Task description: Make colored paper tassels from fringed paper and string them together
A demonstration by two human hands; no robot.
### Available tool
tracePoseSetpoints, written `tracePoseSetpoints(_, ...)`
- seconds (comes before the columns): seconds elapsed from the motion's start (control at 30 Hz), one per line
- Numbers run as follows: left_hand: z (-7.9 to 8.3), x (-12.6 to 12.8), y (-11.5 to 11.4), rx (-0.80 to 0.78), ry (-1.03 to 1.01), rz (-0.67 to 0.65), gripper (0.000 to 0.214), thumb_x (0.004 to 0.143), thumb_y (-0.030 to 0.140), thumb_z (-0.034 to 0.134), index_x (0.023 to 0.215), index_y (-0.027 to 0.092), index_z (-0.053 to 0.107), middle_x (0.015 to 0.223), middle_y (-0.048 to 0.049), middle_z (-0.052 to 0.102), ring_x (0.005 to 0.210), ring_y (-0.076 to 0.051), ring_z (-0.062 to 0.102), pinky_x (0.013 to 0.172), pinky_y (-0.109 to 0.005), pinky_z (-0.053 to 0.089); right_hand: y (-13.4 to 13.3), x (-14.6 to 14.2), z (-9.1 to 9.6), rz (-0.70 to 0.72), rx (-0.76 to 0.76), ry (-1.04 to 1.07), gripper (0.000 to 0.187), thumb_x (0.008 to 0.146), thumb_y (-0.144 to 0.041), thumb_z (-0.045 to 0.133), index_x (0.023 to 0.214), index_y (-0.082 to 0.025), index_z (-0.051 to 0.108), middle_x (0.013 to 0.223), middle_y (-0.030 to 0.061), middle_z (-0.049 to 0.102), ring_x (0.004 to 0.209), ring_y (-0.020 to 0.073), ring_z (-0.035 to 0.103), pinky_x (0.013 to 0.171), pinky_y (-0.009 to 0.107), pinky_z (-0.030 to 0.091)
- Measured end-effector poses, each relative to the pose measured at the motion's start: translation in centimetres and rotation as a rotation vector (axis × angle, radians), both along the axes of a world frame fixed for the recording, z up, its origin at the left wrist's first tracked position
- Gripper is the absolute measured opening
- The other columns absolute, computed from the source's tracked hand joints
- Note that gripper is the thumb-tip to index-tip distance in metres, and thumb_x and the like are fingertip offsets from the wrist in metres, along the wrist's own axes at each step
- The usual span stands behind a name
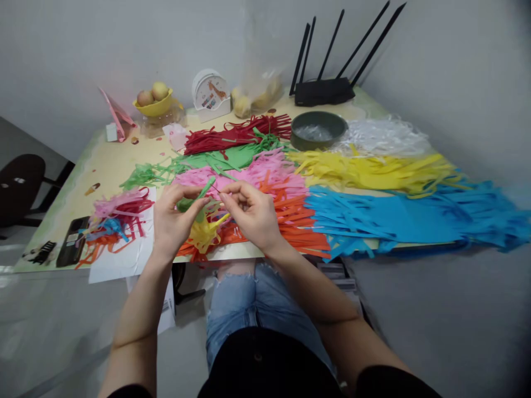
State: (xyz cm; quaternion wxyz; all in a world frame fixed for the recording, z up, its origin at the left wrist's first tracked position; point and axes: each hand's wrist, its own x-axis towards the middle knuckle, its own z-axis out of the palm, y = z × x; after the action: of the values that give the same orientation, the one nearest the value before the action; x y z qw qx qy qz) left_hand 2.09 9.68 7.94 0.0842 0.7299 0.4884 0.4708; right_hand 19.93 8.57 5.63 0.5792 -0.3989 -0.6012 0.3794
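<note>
Between the thumb and fingers of my left hand [176, 218] is a green strip [206, 187], its end pointing up and right. My right hand [252, 213] pinches a thin dark needle-like piece [216, 189] close to that strip; its exact kind is too small to make out. Below and between the hands hangs a yellow fringed bunch [204, 233]. Under them lie pink fringed strips [269, 168] and orange fringed strips [296, 221]. Green fringed strips [226, 158] spread just behind.
Blue [398, 215], yellow [369, 168] and red [238, 134] fringed bundles cover the table, with white strips [381, 135] beside a dark round tin [318, 130]. A router [324, 91] and a fruit bowl [153, 105] stand behind. A phone [71, 243] lies left, near mixed strips [118, 218].
</note>
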Motion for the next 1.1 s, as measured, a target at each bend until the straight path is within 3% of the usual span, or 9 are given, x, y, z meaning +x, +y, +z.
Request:
tracePoseSetpoints(0.3, 0.3, -0.2, -0.5, 0.1, 0.098, 0.014, 0.011, 0.083, 0.029, 0.08, 0.091, 0.022, 0.076, 0.081, -0.0004, 0.072, 0.079, -0.017, 0.062, 0.079, -0.031, 0.047, -0.1, 0.0, 0.2, -0.004, -0.012, 0.026, 0.019, 0.092, -0.034, 0.059, 0.087, -0.017, 0.062, 0.056, -0.0076, 0.044, 0.049, 0.0063, 0.039, 0.05, 0.021, 0.029)
tracePoseSetpoints(0.47, 0.5, 0.1, -0.9, 0.166, 0.245, 0.04, 0.008, 0.087, 0.028, 0.076, 0.093, 0.023, 0.075, 0.079, -0.0006, 0.067, 0.08, -0.018, 0.058, 0.08, -0.033, 0.045, 0.3, -0.1, -0.2, 0.036, -0.046, 0.056, 0.02, 0.092, -0.037, 0.06, 0.088, -0.018, 0.062, 0.058, -0.0061, 0.05, 0.052, 0.0073, 0.045, 0.053, 0.022, 0.033)
tracePoseSetpoints(0.53, 0.5, 0.2, -1.0, 0.221, 0.331, 0.066, 0.007, 0.09, 0.029, 0.073, 0.094, 0.023, 0.074, 0.079, -0.0015, 0.065, 0.081, -0.019, 0.056, 0.082, -0.034, 0.043, 0.6, -0.1, -0.5, 0.099, -0.088, 0.132, 0.021, 0.092, -0.039, 0.063, 0.096, -0.019, 0.06, 0.058, -0.0077, 0.05, 0.051, 0.0072, 0.046, 0.052, 0.021, 0.035)
tracePoseSetpoints(0.63, 0.2, 0.2, -1.1, 0.278, 0.427, 0.1, 0.009, 0.092, 0.031, 0.07, 0.096, 0.024, 0.074, 0.08, -0.0034, 0.065, 0.083, -0.021, 0.054, 0.082, -0.037, 0.041, 1.0, -0.1, -0.9, 0.262, -0.182, 0.294, 0.04, 0.088, -0.044, 0.07, 0.117, -0.022, 0.052, 0.057, -0.0118, 0.052, 0.043, 0.0065, 0.042, 0.045, 0.02, 0.032)
tracePoseSetpoints(0.73, -0.2, 0.0, -1.0, 0.288, 0.481, 0.129, 0.009, 0.093, 0.031, 0.068, 0.096, 0.025, 0.074, 0.079, -0.0036, 0.065, 0.084, -0.022, 0.052, 0.081, -0.037, 0.039, 1.2, 0.0, -1.0, 0.382, -0.252, 0.362, 0.054, 0.083, -0.051, 0.075, 0.119, -0.023, 0.048, 0.054, -0.013, 0.053, 0.038, 0.0062, 0.038, 0.04, 0.02, 0.029)
tracePoseSetpoints(1.1, -0.6, -0.2, -1.3, 0.282, 0.443, 0.078, 0.008, 0.094, 0.027, 0.068, 0.099, 0.024, 0.073, 0.082, -0.0029, 0.065, 0.083, -0.02, 0.053, 0.08, -0.035, 0.04, 1.6, 0.1, -1.5, 0.339, -0.292, 0.304, 0.052, 0.081, -0.051, 0.076, 0.116, -0.018, 0.058, 0.053, -0.0116, 0.053, 0.038, 0.0053, 0.043, 0.039, 0.02, 0.035)
